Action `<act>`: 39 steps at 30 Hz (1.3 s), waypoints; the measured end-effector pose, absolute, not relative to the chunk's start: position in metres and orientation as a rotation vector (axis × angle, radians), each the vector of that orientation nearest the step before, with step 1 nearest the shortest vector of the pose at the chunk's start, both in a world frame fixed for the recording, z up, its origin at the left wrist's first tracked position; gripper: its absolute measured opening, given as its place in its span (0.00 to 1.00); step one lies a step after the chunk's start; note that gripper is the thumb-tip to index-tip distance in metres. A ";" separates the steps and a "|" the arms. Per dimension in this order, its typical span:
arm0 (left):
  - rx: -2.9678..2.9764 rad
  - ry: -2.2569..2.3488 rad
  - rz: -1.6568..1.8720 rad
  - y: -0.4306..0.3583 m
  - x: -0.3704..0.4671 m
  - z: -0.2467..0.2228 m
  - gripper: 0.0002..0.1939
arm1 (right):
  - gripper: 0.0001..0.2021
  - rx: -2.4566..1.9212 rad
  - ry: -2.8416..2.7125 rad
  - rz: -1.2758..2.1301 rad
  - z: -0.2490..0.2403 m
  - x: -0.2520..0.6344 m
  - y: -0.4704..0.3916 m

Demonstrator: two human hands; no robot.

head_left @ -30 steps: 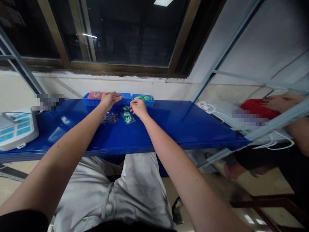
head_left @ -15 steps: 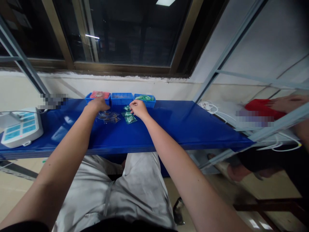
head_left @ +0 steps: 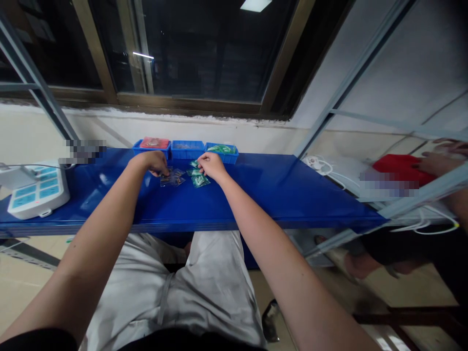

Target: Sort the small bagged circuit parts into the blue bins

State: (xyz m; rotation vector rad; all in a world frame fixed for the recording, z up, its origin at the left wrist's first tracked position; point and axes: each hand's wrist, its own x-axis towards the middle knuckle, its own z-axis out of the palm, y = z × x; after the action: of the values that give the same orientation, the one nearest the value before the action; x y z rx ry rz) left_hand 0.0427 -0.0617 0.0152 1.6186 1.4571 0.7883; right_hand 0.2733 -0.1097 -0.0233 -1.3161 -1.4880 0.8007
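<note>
Clear packets with small brownish parts lie on the blue table, and my left hand is over their left edge with its fingers curled down. What its fingertips grip is too small to tell. Just right of them is a column of green packets. My right hand is closed in a pinch at the upper green packets; anything between its fingertips cannot be made out. Behind the hands stand three blue bins: the left one holds red material, the middle one small items, the right one green packets.
On the table's left is a white power strip with blue sockets. Metal shelf posts rise at both sides. To the right, a person's hands hold red cloth beside white cables. A window is behind.
My left hand has moved from the front of the left bin down and right onto the clear packets. My right hand stays pinched at the green packets. The view has shifted slightly.
</note>
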 end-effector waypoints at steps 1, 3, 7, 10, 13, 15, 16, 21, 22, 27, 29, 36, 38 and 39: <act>1.670 1.556 0.579 -0.065 0.049 0.016 0.14 | 0.07 -1.316 -1.490 0.801 -0.024 0.273 -0.110; 1.771 1.580 0.429 -0.074 0.061 0.018 0.11 | 0.07 -1.313 -1.496 0.800 -0.025 0.274 -0.109; 1.775 1.460 0.535 -0.085 0.078 0.018 0.12 | 0.07 -1.304 -1.507 0.796 -0.025 0.274 -0.109; 1.793 1.463 0.591 -0.086 0.084 0.014 0.12 | 0.07 -1.299 -1.511 0.799 -0.026 0.274 -0.108; 1.868 1.509 0.603 -0.084 0.086 0.011 0.11 | 0.06 -1.292 -1.517 0.795 -0.027 0.274 -0.108; 1.956 1.531 0.603 -0.083 0.086 0.011 0.10 | 0.06 -1.290 -1.522 0.789 -0.027 0.274 -0.108; 2.004 1.541 0.594 -0.083 0.087 0.011 0.10 | 0.06 -1.290 -1.524 0.787 -0.028 0.274 -0.107; 2.103 1.475 0.782 -0.081 0.090 0.012 0.07 | 0.04 -1.287 -1.555 0.731 -0.028 0.274 -0.106; 2.069 1.416 0.868 -0.082 0.091 0.011 0.05 | 0.03 -1.283 -1.557 0.714 -0.027 0.273 -0.106; 1.727 1.061 1.055 -0.089 0.100 0.009 0.02 | 0.05 -1.262 -1.414 0.831 -0.020 0.272 -0.111; 1.614 0.985 1.043 -0.093 0.104 0.007 0.04 | 0.04 -1.244 -1.343 0.901 -0.016 0.272 -0.115; 1.501 1.002 0.978 -0.097 0.108 0.004 0.06 | 0.03 -1.213 -1.316 0.880 -0.017 0.274 -0.114; 1.513 1.022 0.992 -0.097 0.108 0.003 0.06 | 0.04 -1.225 -1.315 0.833 -0.020 0.275 -0.110; 1.518 1.030 0.999 -0.097 0.108 0.003 0.06 | 0.04 -1.239 -1.315 0.805 -0.022 0.276 -0.108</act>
State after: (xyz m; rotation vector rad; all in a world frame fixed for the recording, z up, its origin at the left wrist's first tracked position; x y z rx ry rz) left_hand 0.1083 -0.0968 0.0026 1.5179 1.0300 0.9988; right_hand 0.2758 -0.1080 -0.0218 -1.2385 -1.3150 0.8049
